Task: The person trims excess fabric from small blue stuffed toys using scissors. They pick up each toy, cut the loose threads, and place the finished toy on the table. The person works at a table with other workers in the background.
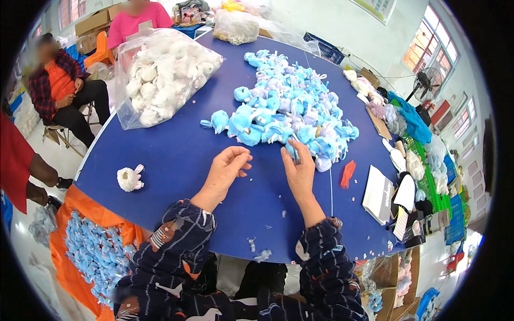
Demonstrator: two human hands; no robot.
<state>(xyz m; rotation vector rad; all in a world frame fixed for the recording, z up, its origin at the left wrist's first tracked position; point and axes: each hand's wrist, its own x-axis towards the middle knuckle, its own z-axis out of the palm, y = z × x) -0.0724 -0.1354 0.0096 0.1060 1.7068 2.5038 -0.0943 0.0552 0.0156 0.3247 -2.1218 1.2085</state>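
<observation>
My left hand hovers over the blue table, its fingers curled in toward the thumb. Whatever may be in that pinch is too small to see. My right hand is half closed at the near edge of the heap, with a narrow greyish thing between thumb and fingers whose kind I cannot make out. In front of both hands lies a heap of small blue and lilac plush toys with white ribbon-like bits. One blue plush toy sits at the heap's left end.
A clear bag of white plush pieces stands at the far left. A white plush piece lies alone nearby. On the right are a red scrap and a white booklet. An orange-lined container holds blue toys. Other people sit beyond.
</observation>
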